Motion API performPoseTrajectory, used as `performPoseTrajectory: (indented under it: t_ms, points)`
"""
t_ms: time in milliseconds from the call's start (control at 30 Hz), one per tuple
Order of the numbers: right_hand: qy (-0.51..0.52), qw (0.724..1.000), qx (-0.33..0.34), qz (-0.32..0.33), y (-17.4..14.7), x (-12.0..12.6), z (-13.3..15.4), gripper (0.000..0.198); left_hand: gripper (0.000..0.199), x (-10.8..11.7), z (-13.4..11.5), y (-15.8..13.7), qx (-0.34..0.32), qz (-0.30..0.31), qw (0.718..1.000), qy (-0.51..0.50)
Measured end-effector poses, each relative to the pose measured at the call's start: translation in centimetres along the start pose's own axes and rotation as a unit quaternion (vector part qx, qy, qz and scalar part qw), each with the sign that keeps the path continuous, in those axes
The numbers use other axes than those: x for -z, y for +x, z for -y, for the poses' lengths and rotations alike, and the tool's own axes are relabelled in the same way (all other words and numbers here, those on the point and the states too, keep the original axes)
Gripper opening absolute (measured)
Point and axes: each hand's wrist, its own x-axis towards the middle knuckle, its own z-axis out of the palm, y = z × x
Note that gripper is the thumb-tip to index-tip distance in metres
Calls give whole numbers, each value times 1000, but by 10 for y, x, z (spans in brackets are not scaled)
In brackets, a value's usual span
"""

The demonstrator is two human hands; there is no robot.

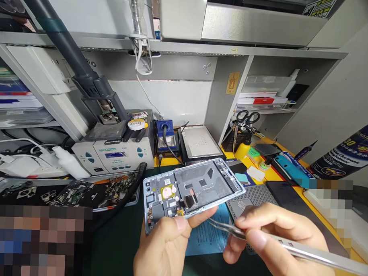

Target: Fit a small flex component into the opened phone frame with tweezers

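My left hand [166,244] is closed around the lower edge of an opened phone frame [208,183], its thumb on the near rim. The frame is tilted, its inner side towards me, with a grey plate and small parts showing. A dark flex connector [189,200] stands up near its middle. My right hand [277,238] grips metal tweezers [306,253] between thumb and fingers. The tweezer tips point left, just beyond the frame's lower right edge, slightly apart with nothing visible between them. Below the frame lies a blue printed sheet [206,235] on the dark green mat [113,248].
A rework station [115,153] with a black hose [136,188] stands back left, beside a tray of circuit boards [103,193]. A soldering iron stand [166,133], scissors [248,117], a yellow bottle [243,148] and a spray can [343,155] are around the bench's far side.
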Motion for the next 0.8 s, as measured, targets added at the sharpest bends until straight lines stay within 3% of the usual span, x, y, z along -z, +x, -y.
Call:
performPoseTrajectory:
  t_ms: [133,400,600,667,800]
  points:
    - [108,992,-62,-15,0,-1,-4,15,29,2,1,0,6,20,998,64]
    - [109,992,-65,-13,1,-2,-4,17,23,-8,4,-3,-50,34,987,147]
    - [117,991,-63,6,1,-1,-2,18,21,0,4,-6,-47,48,978,198]
    - [111,991,-69,-5,0,-1,-1,19,30,1,5,-7,-42,36,974,221]
    - [72,996,-58,19,-2,2,-1,21,80,-5,7,-9,-45,-24,979,199]
